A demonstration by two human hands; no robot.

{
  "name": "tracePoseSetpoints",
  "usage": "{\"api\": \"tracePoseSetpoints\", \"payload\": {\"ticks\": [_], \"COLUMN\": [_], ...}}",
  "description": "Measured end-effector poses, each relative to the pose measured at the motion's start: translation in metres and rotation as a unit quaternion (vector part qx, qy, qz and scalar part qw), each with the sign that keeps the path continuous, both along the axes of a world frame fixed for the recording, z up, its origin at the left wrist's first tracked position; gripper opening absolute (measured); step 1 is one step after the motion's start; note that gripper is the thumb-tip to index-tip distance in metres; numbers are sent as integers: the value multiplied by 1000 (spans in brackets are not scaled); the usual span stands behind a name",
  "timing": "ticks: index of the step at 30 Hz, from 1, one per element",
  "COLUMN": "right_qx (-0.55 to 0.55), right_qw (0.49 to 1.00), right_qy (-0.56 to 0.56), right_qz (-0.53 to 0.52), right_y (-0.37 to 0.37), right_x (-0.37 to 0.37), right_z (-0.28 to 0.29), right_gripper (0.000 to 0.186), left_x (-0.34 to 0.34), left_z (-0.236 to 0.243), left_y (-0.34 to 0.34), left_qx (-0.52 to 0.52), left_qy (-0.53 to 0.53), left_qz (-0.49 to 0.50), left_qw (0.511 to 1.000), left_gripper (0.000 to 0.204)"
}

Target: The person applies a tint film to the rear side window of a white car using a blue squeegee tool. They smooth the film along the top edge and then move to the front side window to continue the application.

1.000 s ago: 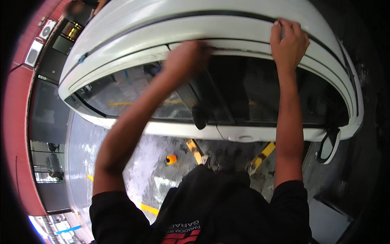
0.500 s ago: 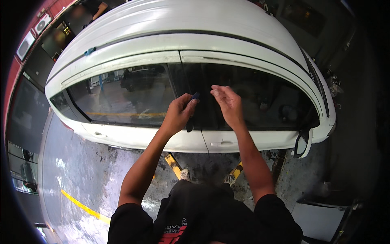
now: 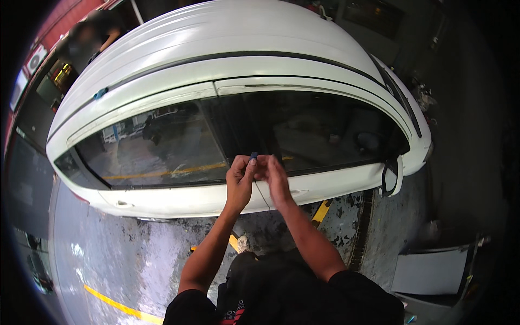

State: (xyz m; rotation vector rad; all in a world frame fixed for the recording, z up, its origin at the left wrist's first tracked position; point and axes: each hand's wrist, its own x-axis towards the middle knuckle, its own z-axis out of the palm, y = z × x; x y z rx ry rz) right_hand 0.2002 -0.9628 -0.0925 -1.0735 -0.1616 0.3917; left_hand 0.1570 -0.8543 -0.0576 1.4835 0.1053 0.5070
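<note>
Between the thumb and fingers of my left hand (image 3: 239,181) is a small dark blue piece (image 3: 253,155); its exact kind is too small to make out. My right hand (image 3: 276,183) is right beside it, fingers bent and bunched against the left fingertips. Whatever the right fingers pinch is hidden. Both hands are in front of a white car (image 3: 238,35), by the dark pillar between its two side windows. The front window (image 3: 314,122) is dark and reflective, and the rear window (image 3: 157,143) mirrors the floor.
A teal cloth (image 3: 101,93) lies on the roof edge at the left. Another person (image 3: 105,39) stands beyond the car at the far left. The side mirror (image 3: 391,176) juts out at right. A yellow bar (image 3: 321,213) lies under the car; a pale panel (image 3: 430,272) sits lower right.
My hands have come together and sit lower, nearer the lower window edge. The right hand has moved left to meet the left one. The view has shifted slightly.
</note>
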Motion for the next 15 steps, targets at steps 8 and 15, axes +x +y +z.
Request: {"api": "tracePoseSetpoints", "payload": {"ticks": [8,15], "right_qx": [-5,-105], "right_qw": [1000,994], "right_qy": [14,31], "right_qz": [-10,12], "right_y": [-47,-105], "right_x": [-16,-17], "right_z": [-7,-54], "right_gripper": [30,32], "left_x": [70,179], "left_z": [21,122], "left_y": [13,121], "left_qx": [375,709], "left_qy": [-85,-124], "left_qz": [57,203], "left_qw": [921,664], "left_gripper": [25,86]}}
